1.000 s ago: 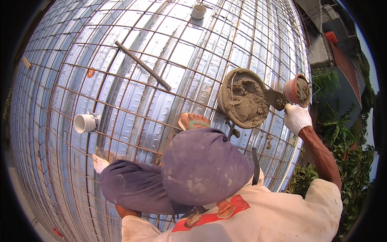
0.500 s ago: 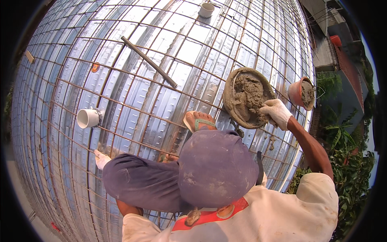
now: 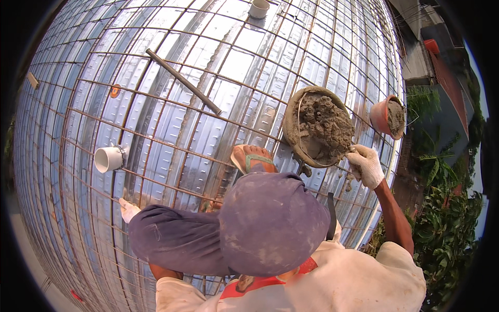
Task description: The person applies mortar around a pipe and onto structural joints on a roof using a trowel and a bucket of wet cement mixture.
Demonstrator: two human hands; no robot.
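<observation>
1. Far left, a small piece of wood (image 3: 33, 80) sits way up and left of the left hand, on the rebar grid (image 3: 125, 128) over shiny metal decking (image 3: 161, 117).
2. A white pipe stub (image 3: 108, 159) stands just above the left hand, open end showing, with an orange ring (image 3: 115, 91) further up past it.
3. The left hand (image 3: 128, 211), in a white glove, is out past the bent leg (image 3: 176, 242), fingertips right at a bar. Mostly hidden, so I can't tell if it's gripping or just resting.
4. Up and right of that hand, a loose metal tube (image 3: 183, 81) lies slantwise across the bars.
5. Between the hands there's a sandaled foot (image 3: 254, 159).
6. Just up and left of the right hand: the big round bucket (image 3: 291, 125), tilted, loaded with lumpy grey mortar (image 3: 326, 122).
7. The right hand (image 3: 365, 165), gloved too, has its fingers bunched at the bucket's lower right rim. Can't make out what, if anything, they're pinching.
8. Up and right of it, a smaller reddish bucket (image 3: 379, 118), also holding mortar. Leafy plants (image 3: 447, 223) beyond.
</observation>
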